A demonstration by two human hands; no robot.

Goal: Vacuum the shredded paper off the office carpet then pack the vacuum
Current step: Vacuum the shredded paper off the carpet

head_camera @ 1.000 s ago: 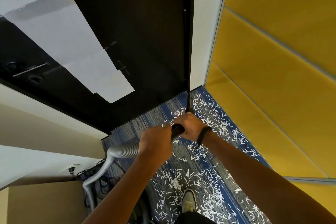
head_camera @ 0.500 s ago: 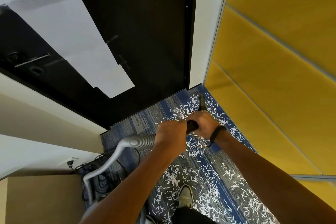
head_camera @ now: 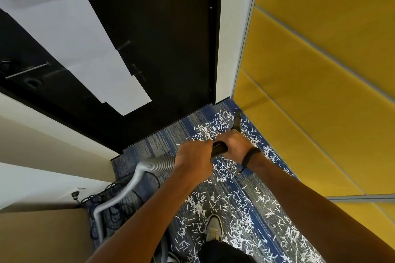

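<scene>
White shredded paper (head_camera: 233, 203) lies scattered over the blue and grey carpet (head_camera: 162, 141). My left hand (head_camera: 193, 159) grips the black vacuum tube where the grey ribbed hose (head_camera: 158, 163) joins it. My right hand (head_camera: 234, 145), with a black band on the wrist, grips the same black tube (head_camera: 219, 148) further along. The tube's black nozzle (head_camera: 236, 120) points down into the far corner, among the shreds beside the yellow wall. The hose curves down to the left and runs out of sight at the bottom.
A dark door (head_camera: 149, 49) with white sheets taped on stands ahead. A yellow padded wall (head_camera: 320, 92) closes the right side. A tangle of black cables (head_camera: 111, 205) lies at the left by a wall socket. My shoe (head_camera: 213, 228) stands on the carpet below.
The tube and both hands have swung to the right and forward, carrying the nozzle from the door's edge toward the corner by the yellow wall.
</scene>
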